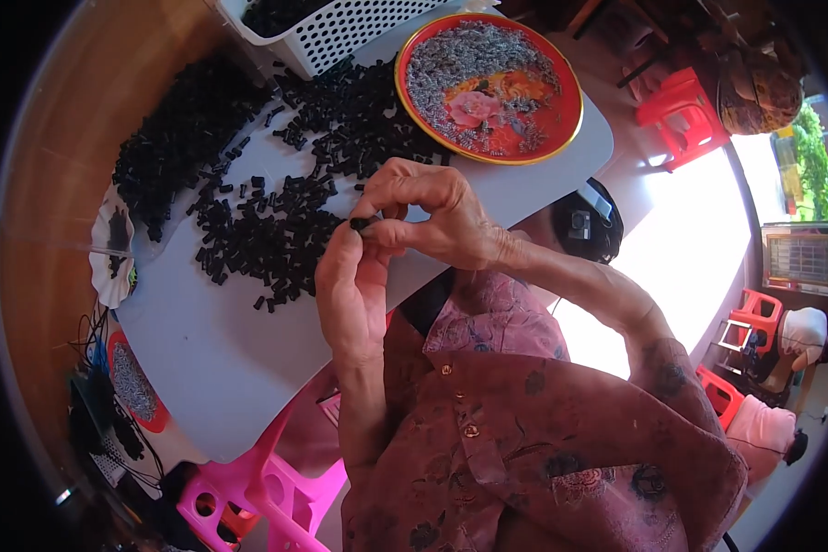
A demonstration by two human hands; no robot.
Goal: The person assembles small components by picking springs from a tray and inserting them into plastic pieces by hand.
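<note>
Head view: below and left of the round red gold-rimmed tray (566, 103), the right hand (440, 221) pinches a small black stubby piece (365, 222) while the left hand (348, 287) has its fingertips against it; loose short black cylinders (271, 230) lie left of the tray, tiny silvery metal parts (432, 69) inside it

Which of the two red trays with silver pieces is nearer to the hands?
The gold-rimmed round tray, near the right hand; the other red tray lies farther off, left of the table.
</note>
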